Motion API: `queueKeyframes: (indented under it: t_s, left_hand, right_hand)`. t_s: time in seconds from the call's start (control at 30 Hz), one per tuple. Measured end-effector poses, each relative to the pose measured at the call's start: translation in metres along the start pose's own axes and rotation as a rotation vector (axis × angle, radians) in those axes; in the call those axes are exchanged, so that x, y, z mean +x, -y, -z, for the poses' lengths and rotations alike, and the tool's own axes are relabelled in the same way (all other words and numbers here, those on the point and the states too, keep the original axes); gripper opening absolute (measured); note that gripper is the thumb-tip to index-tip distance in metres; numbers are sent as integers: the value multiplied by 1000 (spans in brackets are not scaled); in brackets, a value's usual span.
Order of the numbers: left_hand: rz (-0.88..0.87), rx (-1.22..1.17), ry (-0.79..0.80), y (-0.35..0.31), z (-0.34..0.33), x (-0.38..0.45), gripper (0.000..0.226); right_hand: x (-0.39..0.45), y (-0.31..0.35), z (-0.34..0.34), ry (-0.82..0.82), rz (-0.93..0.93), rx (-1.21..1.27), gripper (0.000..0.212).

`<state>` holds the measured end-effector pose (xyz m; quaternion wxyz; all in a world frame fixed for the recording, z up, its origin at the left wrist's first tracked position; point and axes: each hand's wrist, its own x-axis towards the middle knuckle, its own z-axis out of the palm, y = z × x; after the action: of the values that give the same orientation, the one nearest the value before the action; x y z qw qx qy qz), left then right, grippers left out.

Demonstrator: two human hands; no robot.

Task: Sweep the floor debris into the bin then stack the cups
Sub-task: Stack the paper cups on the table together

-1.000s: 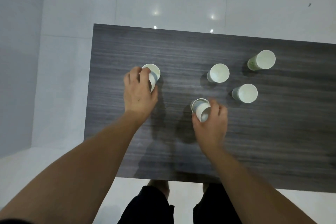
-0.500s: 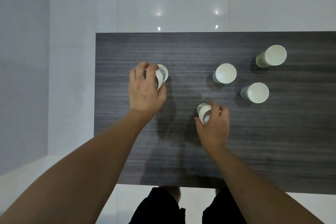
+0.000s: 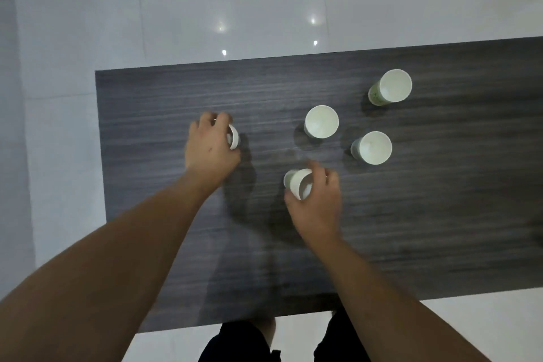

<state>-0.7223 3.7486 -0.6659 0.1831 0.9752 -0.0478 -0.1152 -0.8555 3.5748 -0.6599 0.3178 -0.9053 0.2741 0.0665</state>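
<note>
Several white paper cups stand on a dark wood-grain table. My left hand grips one cup at the table's left part; the cup is tilted with its mouth facing right, mostly hidden by my fingers. My right hand holds a second cup near the middle, tilted with its mouth toward me. Three more cups stand upright to the right: a middle cup, a right cup and a far cup with green print.
A glossy white tiled floor surrounds the table, with light reflections beyond the far edge. My legs in dark trousers show below the table's near edge. A grey wall runs along the left side.
My left hand has tipped its cup over toward the right, so less of the mouth shows. The right hand has tilted its cup a little. The camera view has rotated slightly.
</note>
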Motion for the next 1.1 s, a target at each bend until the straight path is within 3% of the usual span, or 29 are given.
queueKeyframes:
  t_s: [0.13,0.2,0.3,0.5,0.73,1.1]
  left_hand:
    - [-81,-220,-161,-62,4,-16,52]
    - [-125,-295,-234,-95,2,-24,52]
    - [-150,-315,-219,-128,-3,-25,54]
    - [-151,-175,-96,-156,-21,-6,53]
    - [-212,-24,-32,-186,-38,12,52]
    - [-51,-5,-41,-195,-22,8,55]
  right_hand:
    - [7,-14,44,-390,-24,212,69]
    - [15,-22,65,-482,-63,260,69]
    - [31,-34,88,-520,-89,222,67]
    - [68,-67,90,-295,-156,95,69]
    - [94,-89,76,-98,-38,-22,73]
    - [105,-92,99,-83,-71,98,75]
